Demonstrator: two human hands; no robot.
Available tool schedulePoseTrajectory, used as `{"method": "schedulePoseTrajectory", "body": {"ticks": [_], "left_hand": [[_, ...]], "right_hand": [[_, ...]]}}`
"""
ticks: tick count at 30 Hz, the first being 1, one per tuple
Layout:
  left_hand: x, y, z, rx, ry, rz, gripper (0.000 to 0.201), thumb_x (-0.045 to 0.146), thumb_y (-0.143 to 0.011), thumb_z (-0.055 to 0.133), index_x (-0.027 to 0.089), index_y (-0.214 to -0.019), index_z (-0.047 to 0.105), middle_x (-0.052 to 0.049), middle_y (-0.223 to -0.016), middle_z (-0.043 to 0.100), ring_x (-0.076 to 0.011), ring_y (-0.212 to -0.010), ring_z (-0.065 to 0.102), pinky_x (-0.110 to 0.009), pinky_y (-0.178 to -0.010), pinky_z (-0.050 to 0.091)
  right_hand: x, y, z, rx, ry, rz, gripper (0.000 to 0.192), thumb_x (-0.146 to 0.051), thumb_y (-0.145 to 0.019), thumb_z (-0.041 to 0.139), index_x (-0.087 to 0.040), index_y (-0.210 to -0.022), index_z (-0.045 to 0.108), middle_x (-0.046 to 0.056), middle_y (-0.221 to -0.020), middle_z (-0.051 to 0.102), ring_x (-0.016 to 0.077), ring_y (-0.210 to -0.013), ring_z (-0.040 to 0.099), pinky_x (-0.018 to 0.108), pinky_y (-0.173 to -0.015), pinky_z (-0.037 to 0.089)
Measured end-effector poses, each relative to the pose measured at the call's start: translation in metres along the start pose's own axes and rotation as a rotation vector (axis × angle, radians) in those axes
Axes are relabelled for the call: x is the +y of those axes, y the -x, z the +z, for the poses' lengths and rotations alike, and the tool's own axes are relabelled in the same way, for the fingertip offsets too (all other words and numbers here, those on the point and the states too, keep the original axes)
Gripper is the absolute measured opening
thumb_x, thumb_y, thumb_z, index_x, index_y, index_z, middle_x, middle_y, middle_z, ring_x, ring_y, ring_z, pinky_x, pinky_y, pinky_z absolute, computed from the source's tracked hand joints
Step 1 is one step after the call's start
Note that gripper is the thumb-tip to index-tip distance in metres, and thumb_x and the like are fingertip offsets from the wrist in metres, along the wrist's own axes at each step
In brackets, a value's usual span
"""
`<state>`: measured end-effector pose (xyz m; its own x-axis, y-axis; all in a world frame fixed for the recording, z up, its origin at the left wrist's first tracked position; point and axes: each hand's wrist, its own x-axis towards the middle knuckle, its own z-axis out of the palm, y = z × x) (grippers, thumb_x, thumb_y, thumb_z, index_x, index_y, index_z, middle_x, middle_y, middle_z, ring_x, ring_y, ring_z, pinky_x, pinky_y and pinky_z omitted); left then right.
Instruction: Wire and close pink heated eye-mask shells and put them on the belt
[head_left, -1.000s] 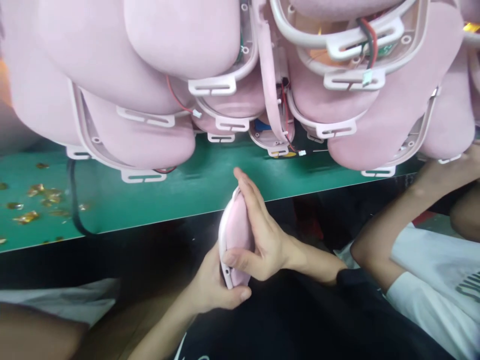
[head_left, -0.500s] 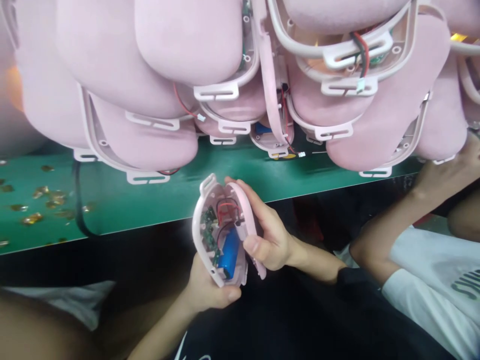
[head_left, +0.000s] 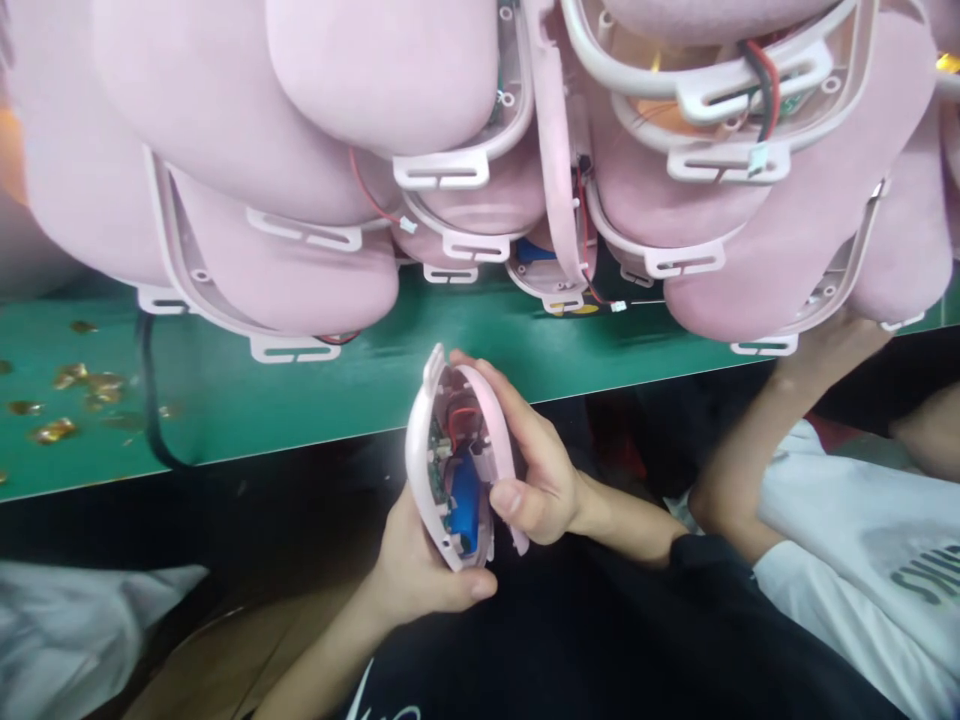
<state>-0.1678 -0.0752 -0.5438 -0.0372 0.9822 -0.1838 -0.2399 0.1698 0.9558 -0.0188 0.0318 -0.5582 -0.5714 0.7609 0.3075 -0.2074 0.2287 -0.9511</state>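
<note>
Both my hands hold one small pink device shell (head_left: pixel 424 462) just below the green table's front edge. My left hand (head_left: pixel 420 565) cups its lower end from beneath. My right hand (head_left: pixel 529 470) grips the pink cover half (head_left: pixel 501 440) on its right side, thumb across the rim. The shell gapes on its left, showing a blue battery (head_left: pixel 465 497), a green circuit board and red wires inside.
A heap of pink padded shells (head_left: pixel 337 150) with white slotted frames and loose wires overhangs the green table (head_left: pixel 300 390). Gold scraps (head_left: pixel 67 385) lie at the left, and a black cable (head_left: pixel 150 400) hangs over the edge. Another person's arm (head_left: pixel 757 440) reaches up at the right.
A second ago the shell was pressed shut between my hands. It then came open, showing the battery and board. Since half a second ago it has narrowed slightly and turned.
</note>
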Motion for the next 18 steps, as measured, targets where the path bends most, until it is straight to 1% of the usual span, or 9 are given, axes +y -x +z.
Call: {"method": "schedulePoseTrajectory", "body": {"ticks": [2, 5, 7, 8, 9, 12, 14, 16, 18], "left_hand": [[-0.0011, 0.0009, 0.0003, 0.0, 0.011, 0.003, 0.09, 0.059, -0.076, 0.096, 0.028, -0.154, 0.062, -0.015, -0.131, 0.081, -0.0383, -0.117, 0.081, -0.05, -0.1, 0.068], [-0.0031, 0.0046, -0.0012, -0.007, 0.027, -0.007, 0.081, 0.065, -0.078, 0.091, 0.027, -0.146, 0.069, -0.013, -0.115, 0.083, -0.0391, -0.113, 0.081, -0.054, -0.102, 0.068], [-0.004, 0.0075, -0.0029, -0.022, 0.037, -0.022, 0.07, 0.068, -0.079, 0.089, 0.026, -0.134, 0.076, -0.01, -0.101, 0.083, -0.0373, -0.101, 0.083, -0.056, -0.1, 0.069], [-0.0042, 0.0086, -0.0037, -0.027, 0.04, -0.032, 0.066, 0.068, -0.079, 0.089, 0.026, -0.129, 0.078, -0.01, -0.097, 0.082, -0.0362, -0.096, 0.083, -0.056, -0.099, 0.07], [-0.0043, 0.0093, -0.0042, -0.03, 0.042, -0.041, 0.065, 0.068, -0.078, 0.09, 0.026, -0.127, 0.078, -0.01, -0.096, 0.082, -0.036, -0.096, 0.083, -0.056, -0.099, 0.07], [-0.0039, 0.0093, -0.004, -0.018, 0.04, -0.068, 0.072, 0.069, -0.078, 0.09, 0.025, -0.132, 0.076, -0.013, -0.107, 0.083, -0.0383, -0.108, 0.082, -0.054, -0.101, 0.069], [-0.0036, 0.0082, -0.0032, 0.004, 0.021, -0.081, 0.08, 0.071, -0.076, 0.09, 0.023, -0.138, 0.073, -0.015, -0.11, 0.083, -0.0403, -0.114, 0.081, -0.055, -0.102, 0.068], [-0.0033, 0.007, -0.0023, 0.031, -0.004, -0.087, 0.09, 0.072, -0.071, 0.093, 0.019, -0.141, 0.071, -0.016, -0.11, 0.083, -0.0411, -0.113, 0.081, -0.055, -0.101, 0.068], [-0.0025, 0.0059, -0.0015, 0.044, -0.02, -0.098, 0.096, 0.072, -0.069, 0.094, 0.016, -0.143, 0.069, -0.018, -0.115, 0.083, -0.0413, -0.112, 0.082, -0.053, -0.099, 0.069]], "right_hand": [[-0.0004, -0.0003, 0.0002, 0.046, -0.021, -0.008, 0.083, -0.057, -0.104, 0.054, -0.023, -0.175, 0.027, 0.011, -0.181, 0.035, 0.0319, -0.165, 0.042, 0.055, -0.137, 0.038], [-0.0027, -0.0008, 0.0013, 0.128, -0.139, 0.061, 0.078, -0.057, -0.101, 0.06, -0.026, -0.169, 0.039, 0.011, -0.174, 0.047, 0.0323, -0.158, 0.051, 0.056, -0.134, 0.042], [-0.0034, -0.0007, 0.0024, 0.165, -0.203, 0.121, 0.078, -0.061, -0.1, 0.06, -0.028, -0.168, 0.039, 0.011, -0.172, 0.05, 0.0323, -0.156, 0.053, 0.056, -0.132, 0.044], [-0.0032, -0.0004, 0.0028, 0.168, -0.2, 0.139, 0.08, -0.063, -0.099, 0.059, -0.027, -0.168, 0.038, 0.012, -0.172, 0.05, 0.0327, -0.156, 0.054, 0.056, -0.131, 0.045], [-0.0027, 0.0, 0.0031, 0.161, -0.172, 0.149, 0.082, -0.066, -0.099, 0.058, -0.026, -0.168, 0.037, 0.013, -0.172, 0.049, 0.033, -0.156, 0.054, 0.057, -0.131, 0.045], [0.0003, 0.0019, 0.0038, 0.115, -0.056, 0.146, 0.089, -0.073, -0.098, 0.053, -0.023, -0.168, 0.033, 0.015, -0.172, 0.048, 0.0338, -0.157, 0.052, 0.056, -0.132, 0.045], [0.0022, 0.0033, 0.004, 0.098, -0.036, 0.14, 0.087, -0.071, -0.1, 0.051, -0.023, -0.169, 0.03, 0.015, -0.173, 0.046, 0.0336, -0.158, 0.051, 0.056, -0.132, 0.045], [0.0031, 0.0044, 0.0042, 0.087, -0.027, 0.143, 0.084, -0.067, -0.102, 0.05, -0.023, -0.17, 0.028, 0.016, -0.175, 0.043, 0.0335, -0.159, 0.049, 0.056, -0.132, 0.044], [0.0026, 0.0048, 0.0042, 0.072, 0.017, 0.149, 0.083, -0.065, -0.103, 0.049, -0.022, -0.17, 0.026, 0.016, -0.175, 0.042, 0.0329, -0.16, 0.048, 0.056, -0.133, 0.043]]}}
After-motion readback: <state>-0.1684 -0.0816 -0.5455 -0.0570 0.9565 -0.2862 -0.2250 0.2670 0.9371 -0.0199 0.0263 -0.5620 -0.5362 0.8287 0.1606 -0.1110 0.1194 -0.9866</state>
